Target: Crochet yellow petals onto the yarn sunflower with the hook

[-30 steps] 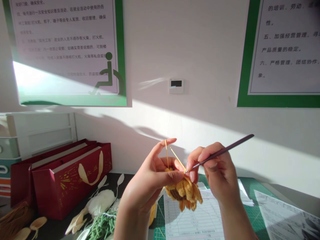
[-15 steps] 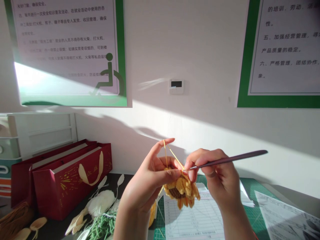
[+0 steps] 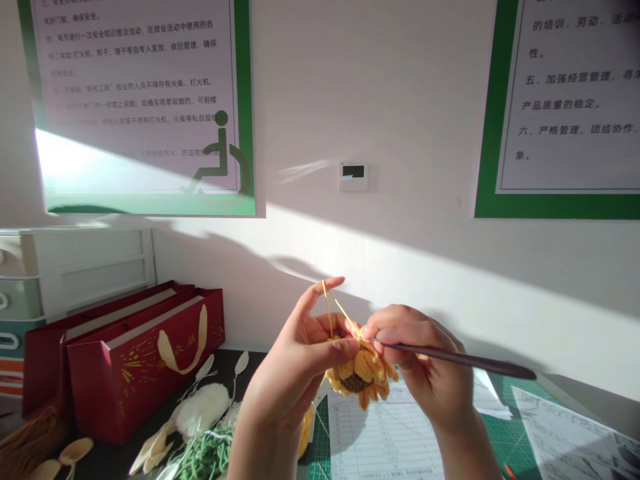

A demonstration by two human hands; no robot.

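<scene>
My left hand (image 3: 295, 353) pinches the top edge of a yellow crocheted flower (image 3: 367, 367) with a brown centre. Yellow yarn (image 3: 341, 306) loops over its raised index finger and runs down to the flower. In my right hand (image 3: 430, 360) is a crochet hook (image 3: 465, 359) with a dark handle, held between thumb and fingers. The handle slants down to the right, and the metal tip meets the flower's top edge beside my left thumb. My right fingertips partly hide the tip.
Red gift bags (image 3: 145, 360) stand at the left by plastic drawers (image 3: 20, 300). White yarn (image 3: 203, 408), green yarn (image 3: 207, 450) and brown yarn (image 3: 35, 440) lie nearby. Printed sheets (image 3: 390, 433) rest on a green cutting mat (image 3: 517, 413). Posters hang on the wall.
The hook's handle end has swung down, from slanting up to slanting down at the right. My right hand has turned with it. The flower has shifted and tilted slightly.
</scene>
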